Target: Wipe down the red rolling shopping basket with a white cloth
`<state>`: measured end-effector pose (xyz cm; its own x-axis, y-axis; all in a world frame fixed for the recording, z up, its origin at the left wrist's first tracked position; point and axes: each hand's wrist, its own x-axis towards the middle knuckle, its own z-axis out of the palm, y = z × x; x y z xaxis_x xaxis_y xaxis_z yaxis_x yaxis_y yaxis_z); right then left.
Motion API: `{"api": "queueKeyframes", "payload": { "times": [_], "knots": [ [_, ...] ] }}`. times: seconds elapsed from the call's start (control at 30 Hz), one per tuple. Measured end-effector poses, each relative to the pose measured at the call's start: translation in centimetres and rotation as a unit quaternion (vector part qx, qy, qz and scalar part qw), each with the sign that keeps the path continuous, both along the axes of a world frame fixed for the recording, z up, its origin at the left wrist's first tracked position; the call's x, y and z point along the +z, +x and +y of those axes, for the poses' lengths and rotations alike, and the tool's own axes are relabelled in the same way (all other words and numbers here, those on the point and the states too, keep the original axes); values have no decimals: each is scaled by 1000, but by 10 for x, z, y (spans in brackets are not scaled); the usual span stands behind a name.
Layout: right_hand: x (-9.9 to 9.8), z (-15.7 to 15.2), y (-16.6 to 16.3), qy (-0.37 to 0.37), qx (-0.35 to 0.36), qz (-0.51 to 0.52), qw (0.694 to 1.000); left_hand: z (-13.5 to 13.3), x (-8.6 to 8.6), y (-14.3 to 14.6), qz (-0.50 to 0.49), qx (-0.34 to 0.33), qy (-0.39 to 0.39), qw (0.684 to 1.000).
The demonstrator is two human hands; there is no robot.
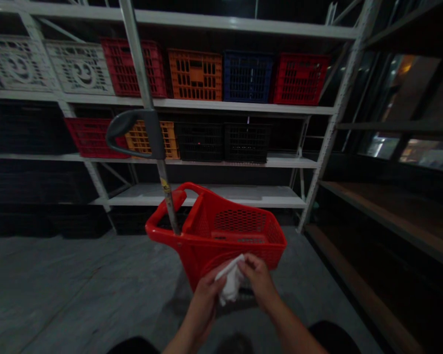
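Note:
My left hand [207, 292] and my right hand [257, 278] meet low in the middle of the view, both closed on a crumpled white cloth [230, 283] held between them. Just beyond the hands stands a red plastic shopping basket [221, 231] on the floor. Its grey pull handle [133, 132] rises upright on a metal pole at the basket's left end. The cloth hangs just in front of the basket's near rim.
White metal shelving [207, 105] fills the back wall, holding white, red, orange, blue and black crates. Darker wooden shelves [391, 211] run along the right side. The grey concrete floor [70, 290] spreads to the left.

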<state>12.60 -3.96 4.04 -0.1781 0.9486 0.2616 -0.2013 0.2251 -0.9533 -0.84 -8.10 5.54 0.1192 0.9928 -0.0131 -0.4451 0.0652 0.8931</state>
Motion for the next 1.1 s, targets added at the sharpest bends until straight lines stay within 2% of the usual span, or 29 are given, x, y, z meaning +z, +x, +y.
{"api": "queueKeyframes", "payload": {
  "times": [0.13,0.23,0.3,0.4,0.47,0.57,0.67,0.77,0.87,0.97,1.1],
  "knots": [
    [9,4,11,-19,-60,5,998,3,-11,4,93,9,-9,996],
    [12,6,21,9,-90,-39,995,4,-10,0,100,-9,-14,995],
    [14,6,27,31,-102,-62,992,4,-6,-6,106,-37,-17,994],
    [16,5,32,47,-97,-75,991,6,4,-19,148,-115,-36,982],
    [18,2,29,35,-70,-62,995,6,9,-25,152,-135,-28,979],
    [21,-3,20,5,-16,-35,999,5,16,-24,66,-117,6,991],
    [23,-4,14,1,8,-35,999,-1,14,-17,11,-158,-9,987],
    [20,2,14,3,12,-59,998,-4,4,-14,109,-187,-26,976],
    [11,12,20,-37,15,-77,996,-5,-5,-17,177,-202,-16,963],
    [0,15,22,-104,87,-96,986,-6,-4,-19,208,-191,68,957],
    [-16,1,10,-191,214,-70,955,-11,6,-16,326,-84,207,919]
  ]
}}
